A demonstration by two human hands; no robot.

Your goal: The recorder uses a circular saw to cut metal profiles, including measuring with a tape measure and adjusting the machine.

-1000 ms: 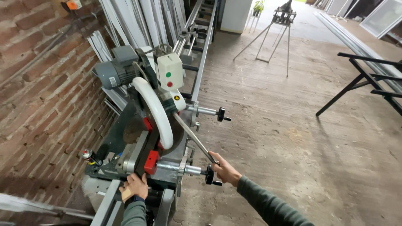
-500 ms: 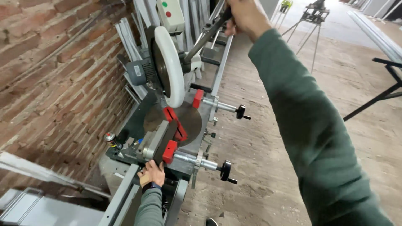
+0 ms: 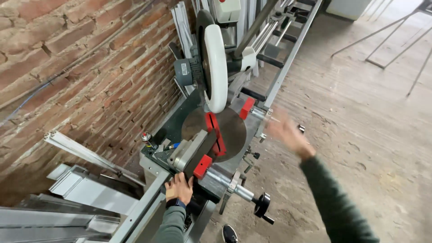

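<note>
step: likely between cuts | left hand (image 3: 179,189) lies flat, gripping nothing, on profile (image 3: 135,215) at near-left of saw table (image 3: 225,130) | right hand (image 3: 288,131) blurred in air, open, empty | next: likely needs clamp (image 3: 252,200) tight

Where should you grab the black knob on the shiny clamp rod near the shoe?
Grip the black knob around its round rim, coming from the open floor side. It sticks out past the saw table on its steel rod, with clear space around it there.

White blade guard (image 3: 216,67), red clamps (image 3: 203,166)
</note>
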